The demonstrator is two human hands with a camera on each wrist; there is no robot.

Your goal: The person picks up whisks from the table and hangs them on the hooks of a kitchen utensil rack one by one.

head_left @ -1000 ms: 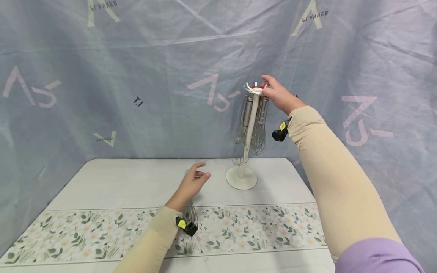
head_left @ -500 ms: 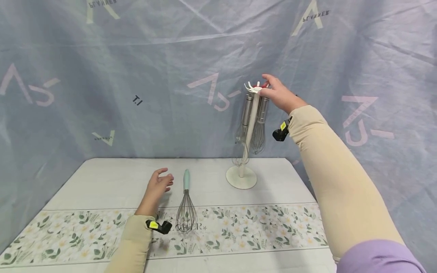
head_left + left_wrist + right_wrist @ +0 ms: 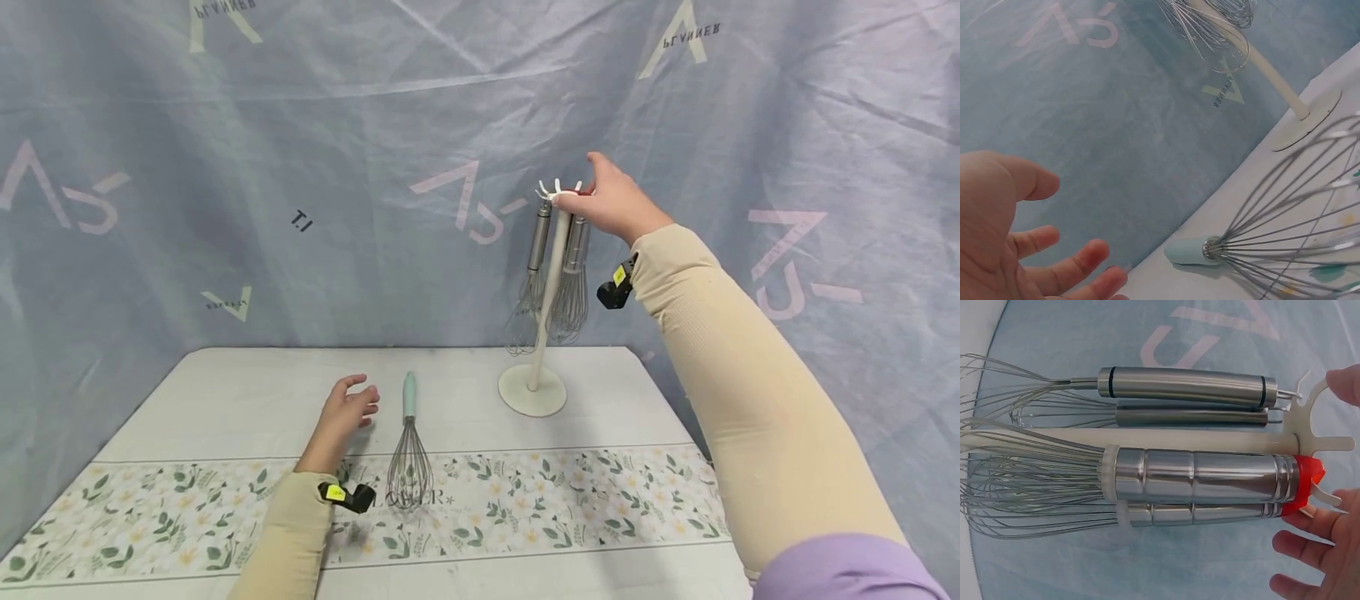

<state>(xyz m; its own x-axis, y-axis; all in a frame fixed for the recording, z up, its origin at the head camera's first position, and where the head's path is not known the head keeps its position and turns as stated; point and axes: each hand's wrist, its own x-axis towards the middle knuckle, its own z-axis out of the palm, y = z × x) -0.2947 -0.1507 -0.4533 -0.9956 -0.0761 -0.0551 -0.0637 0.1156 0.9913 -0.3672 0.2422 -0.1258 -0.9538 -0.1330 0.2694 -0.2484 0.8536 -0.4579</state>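
Note:
A whisk (image 3: 409, 454) with a mint handle lies on the table; its handle end and wires show in the left wrist view. To its left, my left hand (image 3: 342, 419) is held with fingers loosely bent and nothing in them, apart from the whisk. At the top of a white stand (image 3: 552, 292) is my right hand (image 3: 615, 200). Its thumb touches the hook crown and its fingers are spread. Several steel-handled whisks (image 3: 1210, 475) hang from the hooks, two with red ends (image 3: 1310, 475). The right fingers (image 3: 1300, 547) sit close to those red ends.
The stand's round base (image 3: 532, 400) rests near the table's back right. A floral strip (image 3: 555, 508) crosses the white tablecloth. Grey-blue printed fabric (image 3: 337, 167) hangs behind and beside the table.
My left hand has moved left, away from the mint whisk, uncovering it. The stand's crown and hanging whisks have turned a little. My right index finger has straightened upward.

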